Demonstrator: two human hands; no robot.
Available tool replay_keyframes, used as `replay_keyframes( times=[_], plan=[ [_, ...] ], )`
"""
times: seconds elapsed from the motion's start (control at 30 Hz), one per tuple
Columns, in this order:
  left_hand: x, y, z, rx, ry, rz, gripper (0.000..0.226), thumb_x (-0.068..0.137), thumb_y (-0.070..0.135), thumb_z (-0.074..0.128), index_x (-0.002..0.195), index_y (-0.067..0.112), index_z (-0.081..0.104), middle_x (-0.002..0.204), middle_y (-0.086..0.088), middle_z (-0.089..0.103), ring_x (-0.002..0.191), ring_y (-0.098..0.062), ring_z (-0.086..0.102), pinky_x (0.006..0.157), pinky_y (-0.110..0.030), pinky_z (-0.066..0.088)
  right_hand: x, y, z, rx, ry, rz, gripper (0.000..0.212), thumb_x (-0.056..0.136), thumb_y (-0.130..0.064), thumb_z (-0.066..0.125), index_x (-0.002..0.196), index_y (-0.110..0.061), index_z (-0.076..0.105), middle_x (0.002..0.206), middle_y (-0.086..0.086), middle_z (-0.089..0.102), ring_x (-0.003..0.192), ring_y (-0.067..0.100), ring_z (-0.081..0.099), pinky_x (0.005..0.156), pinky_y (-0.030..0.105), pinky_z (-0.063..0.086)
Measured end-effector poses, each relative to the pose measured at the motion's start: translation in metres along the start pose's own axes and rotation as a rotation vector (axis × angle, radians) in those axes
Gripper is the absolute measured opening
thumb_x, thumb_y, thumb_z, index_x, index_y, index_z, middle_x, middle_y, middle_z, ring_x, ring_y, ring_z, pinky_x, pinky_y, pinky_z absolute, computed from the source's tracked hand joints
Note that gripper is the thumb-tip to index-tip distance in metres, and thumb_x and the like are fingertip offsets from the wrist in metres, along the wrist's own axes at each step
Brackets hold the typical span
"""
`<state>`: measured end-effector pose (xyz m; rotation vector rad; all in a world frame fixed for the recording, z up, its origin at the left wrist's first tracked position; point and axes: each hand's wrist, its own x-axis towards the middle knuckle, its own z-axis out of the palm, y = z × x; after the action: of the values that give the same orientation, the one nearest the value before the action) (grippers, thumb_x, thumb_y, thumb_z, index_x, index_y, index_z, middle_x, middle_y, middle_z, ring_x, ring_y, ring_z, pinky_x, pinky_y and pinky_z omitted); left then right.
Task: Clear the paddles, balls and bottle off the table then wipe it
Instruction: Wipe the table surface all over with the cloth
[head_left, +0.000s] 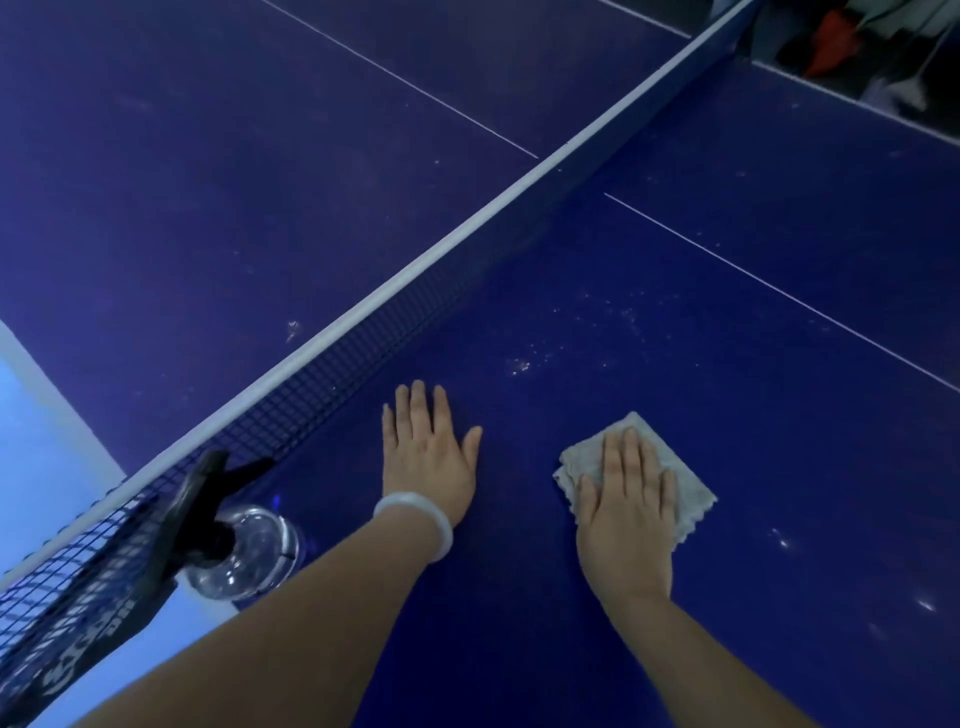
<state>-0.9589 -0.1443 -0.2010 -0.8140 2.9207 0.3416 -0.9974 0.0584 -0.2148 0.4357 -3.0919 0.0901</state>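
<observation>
The blue worktop (675, 322) fills the view, divided by the net (332, 364), whose white top band runs diagonally from lower left to upper right. On the near side of the net both hands lie on the surface. The right hand (626, 514) rests palm down on a folded grey cloth (685, 483), 4 fingers straight and close together, thumb out to the side — the grip is flat and pressing, not pinching. The cloth lies flat on the worktop and shows beyond the fingertips and along the right edge of the hand. The left hand (426, 447) lies flat on the bare surface just to the left, apart from the cloth, fingers extended and slightly spread, holding nothing; a pale bangle (415, 519) sits on its wrist. A clear spray bottle (244, 556) with a black trigger head stands at the worktop's left edge, right against the net and near the left forearm, seen from above. Whitish specks and smears (519, 366) mark the surface beyond both hands, and a few more lie at the lower right. White lines cross each half of the worktop. At the upper right corner, past the far edge, a blurred jumble of items (852, 47) — one of them orange — cannot be made out.
</observation>
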Motion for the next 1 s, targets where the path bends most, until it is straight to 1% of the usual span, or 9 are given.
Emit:
replay_keyframes(
  times=[0.13,0.27,0.43,0.5,0.6,0.67,0.8,0.9,1.0],
  plan=[
    [0.006,0.004,0.01,0.08,0.032,-0.034,0.072,0.097,0.054,-0.003,0.155,0.012,-0.001,0.163,-0.014,-0.004,0.15,-0.03,-0.009,0.122,-0.047,-0.005,0.006,0.002,0.0,0.007,-0.014,-0.071,0.06,0.102,-0.038,0.013,0.153,-0.009,0.022,0.162,0.008,0.016,0.151,0.021,0.011,0.121,0.049,0.017],
    [0.006,0.004,0.012,0.069,0.052,-0.041,0.076,0.094,0.054,-0.007,0.156,0.012,0.006,0.163,-0.013,0.003,0.151,-0.028,-0.004,0.122,-0.047,-0.003,0.028,-0.004,0.0,0.006,-0.043,-0.294,0.059,0.104,-0.038,0.009,0.153,-0.01,0.027,0.162,0.006,0.02,0.15,0.02,0.014,0.118,0.048,0.021],
    [0.007,0.005,0.011,0.048,0.048,-0.06,0.077,0.093,0.056,-0.005,0.156,0.014,0.008,0.163,-0.012,0.004,0.151,-0.026,-0.004,0.122,-0.045,-0.006,0.087,-0.037,0.003,0.066,-0.099,-0.577,0.057,0.104,-0.041,0.015,0.156,-0.019,0.013,0.164,-0.002,0.004,0.151,0.012,-0.003,0.122,0.043,0.006],
    [0.008,0.005,0.011,0.051,0.047,-0.064,0.077,0.091,0.057,-0.007,0.156,0.016,0.004,0.164,-0.01,0.0,0.151,-0.024,-0.007,0.12,-0.044,-0.012,0.116,-0.037,0.002,0.039,-0.131,-0.549,0.057,0.104,-0.043,0.01,0.156,-0.022,0.003,0.164,-0.004,-0.005,0.15,0.01,-0.013,0.123,0.041,-0.001],
    [0.007,0.004,0.012,0.051,0.043,-0.062,0.076,0.092,0.058,-0.004,0.156,0.016,0.005,0.164,-0.009,0.001,0.151,-0.024,-0.008,0.119,-0.044,-0.012,0.139,-0.016,0.0,0.039,-0.118,-0.164,0.059,0.102,-0.042,0.004,0.156,-0.018,0.0,0.165,0.001,-0.003,0.151,0.015,-0.009,0.123,0.043,-0.001],
    [0.007,0.006,0.009,0.055,0.026,-0.065,0.074,0.095,0.056,0.005,0.155,0.014,0.015,0.162,-0.011,0.01,0.151,-0.026,0.002,0.12,-0.045,-0.004,0.127,-0.012,-0.001,0.049,-0.084,-0.044,0.061,0.101,-0.043,-0.002,0.155,-0.014,0.0,0.164,0.004,-0.001,0.151,0.017,-0.005,0.123,0.046,0.001],
    [0.006,0.006,0.003,0.059,0.024,-0.06,0.069,0.096,0.051,0.026,0.146,0.006,0.041,0.153,-0.016,0.035,0.144,-0.031,0.03,0.115,-0.048,0.015,0.093,-0.059,-0.001,0.095,-0.07,-0.303,0.062,0.1,-0.042,0.006,0.154,-0.012,0.015,0.162,0.008,0.01,0.151,0.022,0.007,0.122,0.048,0.01],
    [0.006,0.006,0.003,0.07,0.035,-0.051,0.068,0.095,0.049,0.028,0.144,0.005,0.043,0.152,-0.018,0.037,0.143,-0.032,0.032,0.113,-0.049,0.017,0.118,-0.1,-0.001,0.096,-0.128,-0.572,0.061,0.101,-0.042,0.005,0.156,-0.015,0.005,0.164,0.004,-0.002,0.151,0.018,-0.009,0.122,0.045,-0.001],
    [0.006,0.006,0.002,0.076,0.046,-0.054,0.068,0.094,0.05,0.028,0.144,0.005,0.044,0.151,-0.018,0.039,0.142,-0.032,0.034,0.113,-0.049,0.018,0.169,-0.099,-0.004,0.072,-0.189,-0.502,0.058,0.104,-0.041,0.012,0.157,-0.019,0.001,0.165,0.001,-0.004,0.151,0.016,-0.01,0.123,0.041,-0.006]
  ],
)
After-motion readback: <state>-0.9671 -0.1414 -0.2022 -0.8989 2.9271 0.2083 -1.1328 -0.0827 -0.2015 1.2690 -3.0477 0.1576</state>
